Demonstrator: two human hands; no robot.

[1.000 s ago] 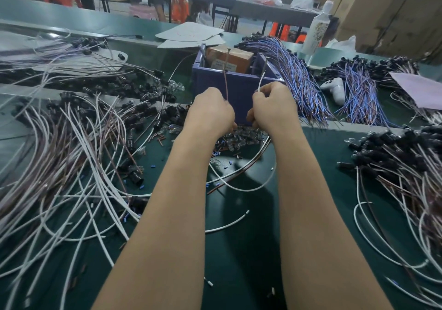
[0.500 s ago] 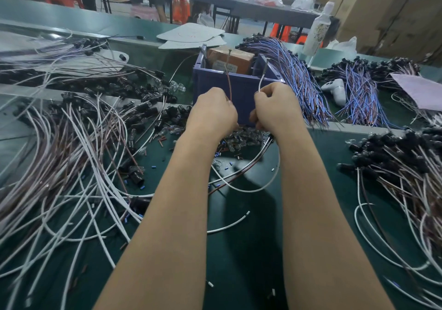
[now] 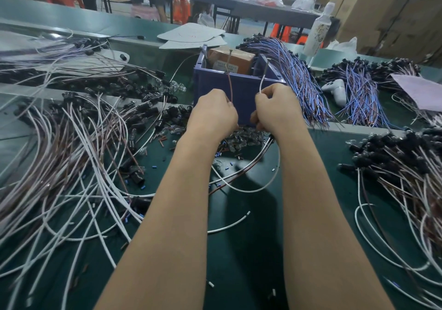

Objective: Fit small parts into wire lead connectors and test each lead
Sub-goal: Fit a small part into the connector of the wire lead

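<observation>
Seemingly left hand [image 3: 212, 116] fisted round brown wire [image 3: 230, 82], right hand [image 3: 275, 111] pinching white wire [image 3: 262, 82]; fingertips, connector hidden.

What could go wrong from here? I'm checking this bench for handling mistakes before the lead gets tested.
1. The left hand pinches the brown wire and the right hand the white wire; both stripped tips stand close together above the blue bin and might touch, spoiling a test.
2. The lead's slack loop lies across loose leads on the mat and could snag.
3. Clear bulbs lie just under the wrists and could be crushed or scattered.
</observation>
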